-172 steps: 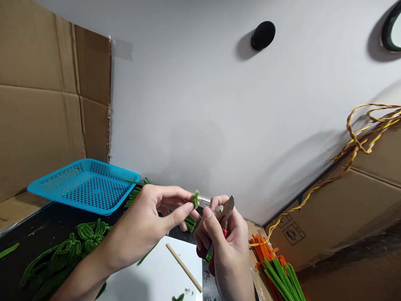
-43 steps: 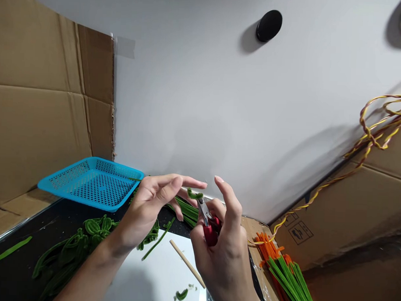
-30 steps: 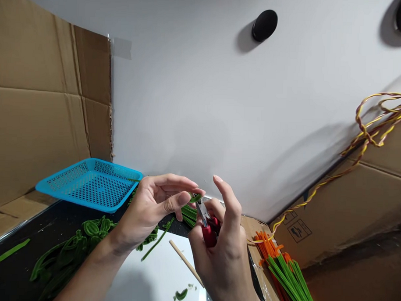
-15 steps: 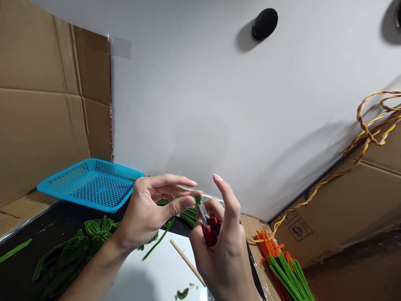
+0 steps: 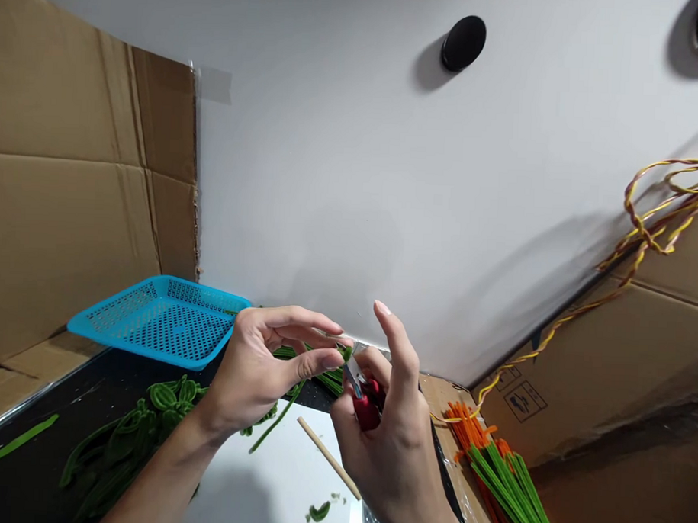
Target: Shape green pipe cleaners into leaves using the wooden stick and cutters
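Between its thumb and fingers, my left hand (image 5: 271,358) pinches a green pipe cleaner (image 5: 346,353), whose tip pokes out toward the right. My right hand (image 5: 392,415) is wrapped round red-handled scissors (image 5: 367,407), index finger raised. Their short metal blades meet the pipe cleaner's tip at the left fingertips; whether they have closed on it I cannot tell. A green strand (image 5: 274,427) hangs below my left hand. Beneath both hands lies a white board (image 5: 238,486), with a thin wooden stick (image 5: 329,458) and a small curled green snippet (image 5: 320,511) on it.
A blue perforated basket (image 5: 157,323) stands at the back left. Dark green looped pipe-cleaner shapes (image 5: 131,437) are heaped on the left. Orange and green pipe cleaners (image 5: 507,481) lie bundled at the right, near a twisted yellow-brown cord (image 5: 553,330). Cardboard (image 5: 70,206) walls the left side.
The left fingers have shifted very slightly at the pipe cleaner's tip, and the view has moved a touch. Both hands keep their hold.
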The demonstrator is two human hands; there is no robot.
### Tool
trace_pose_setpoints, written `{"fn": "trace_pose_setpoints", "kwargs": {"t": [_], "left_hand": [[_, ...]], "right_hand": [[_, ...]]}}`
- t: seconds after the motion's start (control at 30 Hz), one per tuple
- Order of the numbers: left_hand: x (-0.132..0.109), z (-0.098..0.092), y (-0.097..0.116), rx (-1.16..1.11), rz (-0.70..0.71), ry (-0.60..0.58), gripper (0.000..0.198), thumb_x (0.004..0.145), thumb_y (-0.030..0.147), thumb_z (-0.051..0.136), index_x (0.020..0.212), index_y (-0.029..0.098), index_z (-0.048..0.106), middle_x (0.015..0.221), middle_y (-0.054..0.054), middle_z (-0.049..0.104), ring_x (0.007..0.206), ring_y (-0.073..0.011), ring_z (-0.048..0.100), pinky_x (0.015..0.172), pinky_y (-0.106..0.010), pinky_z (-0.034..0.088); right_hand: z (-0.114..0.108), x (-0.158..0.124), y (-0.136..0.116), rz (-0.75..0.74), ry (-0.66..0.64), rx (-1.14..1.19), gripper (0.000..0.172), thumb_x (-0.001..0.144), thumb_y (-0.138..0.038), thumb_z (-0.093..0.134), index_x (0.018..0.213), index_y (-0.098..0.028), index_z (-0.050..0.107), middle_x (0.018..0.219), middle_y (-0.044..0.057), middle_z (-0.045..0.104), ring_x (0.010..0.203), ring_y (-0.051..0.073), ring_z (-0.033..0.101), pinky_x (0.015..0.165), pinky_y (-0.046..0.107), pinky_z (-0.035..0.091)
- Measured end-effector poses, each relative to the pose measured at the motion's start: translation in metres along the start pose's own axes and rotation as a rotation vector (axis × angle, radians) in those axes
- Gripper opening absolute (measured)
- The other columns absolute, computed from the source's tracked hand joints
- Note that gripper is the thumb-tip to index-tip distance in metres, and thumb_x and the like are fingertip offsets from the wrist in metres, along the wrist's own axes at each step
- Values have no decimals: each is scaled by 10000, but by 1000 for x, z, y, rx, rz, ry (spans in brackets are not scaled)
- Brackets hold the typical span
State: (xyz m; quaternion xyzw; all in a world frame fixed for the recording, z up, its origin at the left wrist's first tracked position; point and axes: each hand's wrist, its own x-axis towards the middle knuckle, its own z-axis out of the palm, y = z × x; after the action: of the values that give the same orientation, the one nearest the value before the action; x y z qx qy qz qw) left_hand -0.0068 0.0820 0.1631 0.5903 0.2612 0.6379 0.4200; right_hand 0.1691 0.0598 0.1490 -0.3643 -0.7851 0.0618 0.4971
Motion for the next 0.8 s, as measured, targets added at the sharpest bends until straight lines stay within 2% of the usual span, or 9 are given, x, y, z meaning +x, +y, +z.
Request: {"fn": "trace_pose_setpoints", "kwargs": {"t": [0.2,0.33,0.43,0.5,0.6,0.7,0.8], "left_hand": [[-1,1,0,-36,-7,15,191,780,113,909,907,239,839,883,-15,859,800,-176,823,611,-164,595],[0,1,-2,-105,-29,-12,188,804,158,904,961,236,837,900,-34,861,752,-171,815,558,-161,585],[2,-1,-5,-188,-38,-84,285,776,203,935,1039,244,836,928,-43,862,786,-185,822,643,-185,632],[3,-1,-6,-217,-31,-107,327,742,195,958,1042,239,838,937,-48,862,824,-193,827,713,-197,648],[4,-1,-7,-229,-42,-108,288,746,193,955,1009,223,843,917,-56,861,805,-184,826,665,-166,634],[5,-1,-8,-235,-51,-129,280,774,219,939,1037,230,841,918,-47,862,751,-167,821,601,-142,611],[4,-2,-9,-195,-42,-153,302,814,203,910,1101,244,827,947,-44,862,793,-177,828,667,-166,631]], "right_hand": [[0,0,1,9,-10,14,876,907,-55,477,1681,-310,158,872,-13,649,519,108,533,503,256,509],[-1,2,-2,-23,2,20,875,897,-39,469,1678,-283,159,800,-33,596,491,105,490,451,234,468],[-1,3,-5,-44,23,36,883,880,-31,470,1677,-255,164,741,-49,524,473,108,448,416,228,424],[-2,2,-5,-50,30,40,884,876,-27,472,1676,-253,170,743,-44,535,469,109,444,413,232,426],[-4,1,-4,-52,9,38,908,867,-14,486,1676,-278,171,826,-11,651,479,109,492,436,241,481],[-6,0,-1,-50,-27,31,921,867,-14,505,1676,-307,176,1000,44,753,505,112,557,478,262,542],[-7,0,0,-51,-41,30,896,889,-28,515,1674,-312,190,1141,85,777,541,124,606,492,273,567]]}}
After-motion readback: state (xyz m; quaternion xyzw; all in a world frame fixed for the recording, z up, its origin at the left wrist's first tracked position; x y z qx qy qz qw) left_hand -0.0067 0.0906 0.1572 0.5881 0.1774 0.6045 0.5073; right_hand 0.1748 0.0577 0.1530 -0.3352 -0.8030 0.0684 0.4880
